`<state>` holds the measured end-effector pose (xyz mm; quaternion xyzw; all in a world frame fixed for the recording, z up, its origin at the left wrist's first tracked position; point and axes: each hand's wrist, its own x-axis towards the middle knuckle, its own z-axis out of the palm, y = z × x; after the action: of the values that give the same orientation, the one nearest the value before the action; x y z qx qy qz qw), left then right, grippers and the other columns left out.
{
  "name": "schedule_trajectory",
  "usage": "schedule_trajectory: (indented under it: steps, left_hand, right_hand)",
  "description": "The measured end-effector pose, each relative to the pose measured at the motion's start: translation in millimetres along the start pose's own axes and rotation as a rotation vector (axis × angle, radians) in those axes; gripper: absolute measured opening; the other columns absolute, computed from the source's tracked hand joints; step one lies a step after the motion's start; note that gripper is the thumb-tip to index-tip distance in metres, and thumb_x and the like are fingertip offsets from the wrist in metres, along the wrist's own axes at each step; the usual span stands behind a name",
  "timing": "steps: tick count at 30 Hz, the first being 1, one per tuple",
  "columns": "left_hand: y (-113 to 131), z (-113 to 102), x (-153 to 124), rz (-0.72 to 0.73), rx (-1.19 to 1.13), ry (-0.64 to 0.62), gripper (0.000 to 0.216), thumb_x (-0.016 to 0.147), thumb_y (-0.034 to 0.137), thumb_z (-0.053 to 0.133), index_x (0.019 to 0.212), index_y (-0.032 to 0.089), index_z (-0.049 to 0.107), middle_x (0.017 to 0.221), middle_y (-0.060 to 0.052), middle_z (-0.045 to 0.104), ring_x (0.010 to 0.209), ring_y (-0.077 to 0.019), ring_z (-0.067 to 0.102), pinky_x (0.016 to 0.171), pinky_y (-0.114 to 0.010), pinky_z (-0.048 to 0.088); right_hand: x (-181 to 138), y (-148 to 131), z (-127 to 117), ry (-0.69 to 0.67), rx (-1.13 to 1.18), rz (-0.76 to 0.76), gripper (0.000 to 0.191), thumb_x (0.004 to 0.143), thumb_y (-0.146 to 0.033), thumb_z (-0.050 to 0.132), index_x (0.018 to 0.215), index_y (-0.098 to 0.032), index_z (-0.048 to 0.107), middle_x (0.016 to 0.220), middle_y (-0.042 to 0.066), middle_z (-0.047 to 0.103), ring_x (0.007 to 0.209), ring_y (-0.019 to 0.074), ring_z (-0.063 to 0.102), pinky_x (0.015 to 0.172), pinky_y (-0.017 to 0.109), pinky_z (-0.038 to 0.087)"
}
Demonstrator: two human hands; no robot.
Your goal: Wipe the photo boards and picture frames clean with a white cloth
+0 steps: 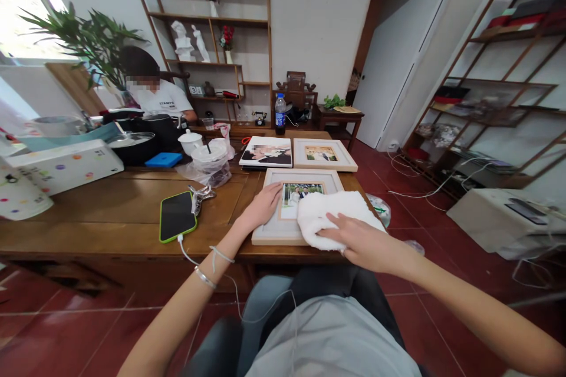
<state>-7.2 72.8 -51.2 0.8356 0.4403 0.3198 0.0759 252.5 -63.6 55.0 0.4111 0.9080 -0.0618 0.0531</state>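
A light wood picture frame (pixel 260 235) lies flat near the table's front edge, with a couple's photo (pixel 289 193) in its middle. My left hand (pixel 265 205) lies flat on the left part of the frame, fingers stretched toward the photo. In my right hand (pixel 354 238) is a folded white towel (pixel 340 206), gripped by its near side. The towel rests on the frame's right part and hides the photo's lower right. Just behind are a second framed photo (pixel 322 154) and a photo album (pixel 266 152).
A phone (pixel 177 218) on a white cable lies left of the frame. Beyond it are a lidded plastic cup (pixel 209 153), a white mug (pixel 191 142), a blue box (pixel 163 159) and a black pot (pixel 132 146). Behind the frames stands a bottle (pixel 280 113). A person (pixel 165 97) sits across the table.
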Motion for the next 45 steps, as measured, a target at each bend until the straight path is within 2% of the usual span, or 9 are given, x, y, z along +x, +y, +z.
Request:
schedule_trajectory:
  steps: [4,14,18,21,26,31,35,39,45]
  left_hand:
    - [1,-1,0,0.007,0.025,-0.017,0.047,0.096,0.030,0.027,0.128,0.007,0.053,0.137,-0.015,0.051,0.130,-0.0223,0.045,0.112,-0.039,0.034]
    - [-2,-2,0,0.033,0.045,-0.020,0.046,0.096,0.028,0.027,0.126,0.007,0.054,0.135,-0.015,0.052,0.128,-0.0231,0.047,0.111,-0.041,0.036]
    - [-3,-1,-1,0.037,0.027,-0.013,0.045,0.096,0.028,0.028,0.126,0.007,0.054,0.135,-0.016,0.053,0.128,-0.0233,0.047,0.110,-0.041,0.037]
    - [-4,1,-1,0.036,0.023,0.005,0.045,0.096,0.028,0.029,0.127,0.007,0.054,0.134,-0.016,0.053,0.127,-0.0234,0.048,0.110,-0.042,0.037]
    - [-5,3,0,0.028,0.014,0.003,0.045,0.095,0.028,0.030,0.127,0.007,0.054,0.134,-0.015,0.053,0.127,-0.0226,0.048,0.110,-0.040,0.036]
    - [-6,3,0,0.013,0.019,-0.011,0.046,0.095,0.027,0.030,0.128,0.006,0.053,0.136,-0.016,0.052,0.128,-0.0225,0.047,0.111,-0.039,0.036]
    - [-6,3,0,0.013,0.025,-0.007,0.045,0.094,0.027,0.029,0.128,0.008,0.053,0.136,-0.015,0.052,0.128,-0.0225,0.047,0.110,-0.040,0.036]
    - [-5,3,0,0.022,0.034,-0.005,0.044,0.095,0.026,0.029,0.127,0.010,0.053,0.135,-0.014,0.053,0.128,-0.0220,0.047,0.110,-0.041,0.037]
    - [-4,1,0,0.031,0.041,-0.019,0.045,0.096,0.028,0.028,0.129,0.008,0.052,0.136,-0.015,0.052,0.129,-0.0227,0.046,0.110,-0.041,0.037]
  right_hand:
    - [5,1,5,0.035,0.006,0.028,0.068,0.070,-0.002,0.047,0.134,-0.024,0.050,0.139,0.015,0.047,0.129,0.0309,0.044,0.104,0.046,0.035]
    - [100,79,3,0.248,-0.159,0.074,0.063,0.069,0.002,0.044,0.126,-0.020,0.058,0.133,0.013,0.054,0.133,0.0311,0.037,0.109,0.054,0.022]
    - [111,88,5,0.233,-0.174,0.080,0.066,0.068,0.004,0.041,0.129,-0.018,0.055,0.141,0.014,0.047,0.138,0.0343,0.027,0.108,0.059,0.020]
    - [92,74,8,0.150,-0.140,0.033,0.065,0.069,0.003,0.040,0.129,-0.017,0.055,0.134,0.016,0.053,0.136,0.0341,0.031,0.107,0.059,0.023]
    - [34,24,5,0.015,-0.054,-0.022,0.066,0.067,0.004,0.039,0.127,-0.017,0.056,0.128,0.015,0.057,0.135,0.0306,0.035,0.109,0.054,0.026]
    - [-7,-22,-1,0.029,0.030,-0.018,0.062,0.072,0.000,0.040,0.131,-0.020,0.051,0.139,0.015,0.047,0.131,0.0293,0.042,0.105,0.047,0.035]
    - [-7,-33,0,0.058,0.033,-0.003,0.059,0.073,-0.002,0.041,0.129,-0.019,0.051,0.137,0.015,0.048,0.128,0.0312,0.043,0.102,0.047,0.036]
    - [18,-14,10,0.111,0.002,0.024,0.061,0.073,-0.002,0.041,0.131,-0.017,0.049,0.129,0.017,0.053,0.127,0.0306,0.043,0.102,0.048,0.035]
    - [82,50,21,0.296,-0.092,0.112,0.066,0.072,0.002,0.038,0.137,-0.011,0.042,0.130,0.020,0.051,0.132,0.0296,0.036,0.108,0.048,0.027]
